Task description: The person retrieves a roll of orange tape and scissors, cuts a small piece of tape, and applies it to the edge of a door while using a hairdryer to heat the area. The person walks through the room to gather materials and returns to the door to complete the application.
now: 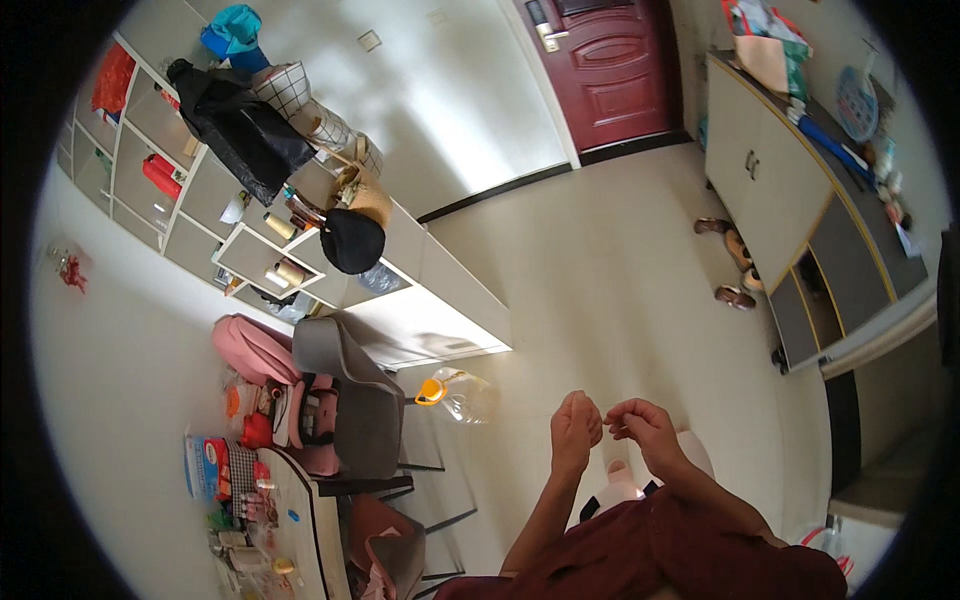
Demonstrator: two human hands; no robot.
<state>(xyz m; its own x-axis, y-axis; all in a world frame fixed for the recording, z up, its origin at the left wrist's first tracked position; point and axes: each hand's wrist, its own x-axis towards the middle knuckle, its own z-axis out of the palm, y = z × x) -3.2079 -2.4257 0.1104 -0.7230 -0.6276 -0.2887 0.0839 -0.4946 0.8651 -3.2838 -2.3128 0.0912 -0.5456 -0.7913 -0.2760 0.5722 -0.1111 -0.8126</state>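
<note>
My left hand [576, 429] is raised in front of my body, its fingers curled in against the palm. Nothing shows sticking out of it. Close by on its right is my right hand [646, 435], with loosely bent fingers and no visible object between them. A narrow gap separates the two hands. Beneath them lie the pale tiled floor [517, 480] and one of my feet [618, 471]. To the left of my hands, a clear plastic jug [469, 396] with an orange cap and handle is on the floor.
A grey chair [367, 397] and a brown chair [386, 540] stand left, beside a cluttered table [300, 517]. White shelving [450, 322] juts out ahead. Several shoes [735, 298] lie by a shoe cabinet [765, 165] at right. A red door [615, 75] is at the back.
</note>
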